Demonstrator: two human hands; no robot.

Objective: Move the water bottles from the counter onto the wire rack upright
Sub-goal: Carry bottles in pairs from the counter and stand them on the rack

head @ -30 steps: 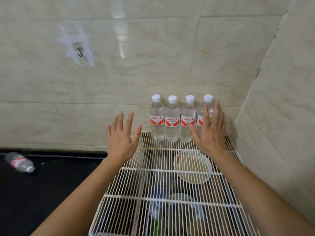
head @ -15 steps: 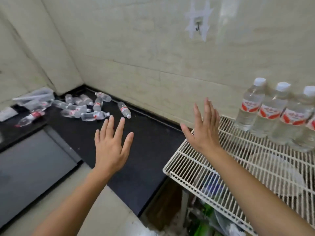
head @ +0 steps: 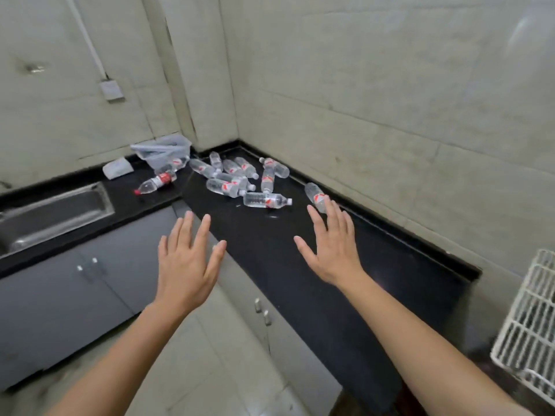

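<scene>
1. Nearest, at the lower right edge, a corner of the wire rack [head: 528, 325] is showing. The frame is cutting off most of it, so whether any bottles are standing on it cannot be told.
2. Next, both hands are reaching forward, empty, with fingers straight and spread and palms facing down. The left hand [head: 186, 265] is hovering over the cupboard doors [head: 90, 280], off the desk edge. The right hand [head: 330, 247] is hovering over the desk [head: 270, 250]. They are well apart, which I judge to be readying for one bottle each.
3. Beyond them, the black desk is running bare toward the corner, so a further reach is likely needed.
4. Farther on, the nearest bottle [head: 313, 195] is lying on its side close to the wall. The right fingertips [head: 327, 205] are overlapping its near end, and I cannot tell whether they are touching it.
5. Behind that, the water bottles [head: 234, 181] are lying in a loose heap in the corner, none upright, some crossing each other. Their clear bodies are blending together, so a count is hard to make.
6. To the left, a red-capped bottle [head: 156, 183] is lying apart, near the sink [head: 54, 211].
7. Farthest, crumpled plastic wrap [head: 162, 150] is sitting against the wall, probably the bottles' packaging.
</scene>
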